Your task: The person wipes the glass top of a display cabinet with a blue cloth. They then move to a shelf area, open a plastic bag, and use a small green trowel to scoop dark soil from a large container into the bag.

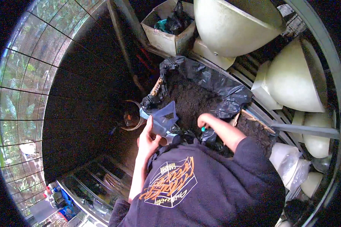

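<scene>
My left hand (150,135) pinches a bluish see-through plastic bag (163,120), held upright with its mouth spread at the near left edge of a soil-filled container. My right hand (205,120) is curled over the dark soil (191,96), with a small teal-green piece (203,129) showing just below it. Whether that piece is the end of a tool in my grip is hidden by my hand. A black plastic liner (233,92) hangs crumpled over the container's rim and surrounds the soil.
Large pale bowl-shaped planters (235,28) stand on metal racking along the back and right. A worn box (166,39) holds dark and teal items. More soil (255,130) fills a container at right, near clear plastic-wrapped pots (288,160). Wire mesh (22,89) lines the left.
</scene>
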Available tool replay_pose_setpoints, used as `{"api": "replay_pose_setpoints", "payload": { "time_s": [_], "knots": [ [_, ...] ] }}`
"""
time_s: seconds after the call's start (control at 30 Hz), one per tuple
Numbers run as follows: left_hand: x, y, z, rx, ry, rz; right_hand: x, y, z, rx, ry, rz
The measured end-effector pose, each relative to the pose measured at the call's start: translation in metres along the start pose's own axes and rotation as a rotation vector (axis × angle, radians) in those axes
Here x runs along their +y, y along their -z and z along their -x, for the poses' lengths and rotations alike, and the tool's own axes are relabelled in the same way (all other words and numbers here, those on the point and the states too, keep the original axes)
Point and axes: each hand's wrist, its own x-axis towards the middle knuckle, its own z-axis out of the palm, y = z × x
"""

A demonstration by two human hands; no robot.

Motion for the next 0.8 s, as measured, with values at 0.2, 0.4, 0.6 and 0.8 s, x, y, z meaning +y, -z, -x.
{"api": "replay_pose_setpoints", "payload": {
  "time_s": [0.2, 0.4, 0.6, 0.8],
  "knots": [
    [0.0, -0.002, -0.011, -0.01, -0.061, -0.005, 0.086, -0.012, -0.112, -0.246, -0.063, -0.059],
    [-0.012, 0.0, -0.01, 0.024, -0.016, -0.033, 0.048, 0.039, 0.023, 0.223, -0.094, -0.65],
    [-0.001, 0.0, -0.021, 0.009, -0.036, -0.006, 0.013, 0.017, 0.045, 0.077, -0.07, -0.407],
    [-0.005, 0.003, -0.023, -0.014, -0.096, -0.102, 0.003, -0.01, -0.034, 0.049, -0.033, -0.407]
  ]
}}
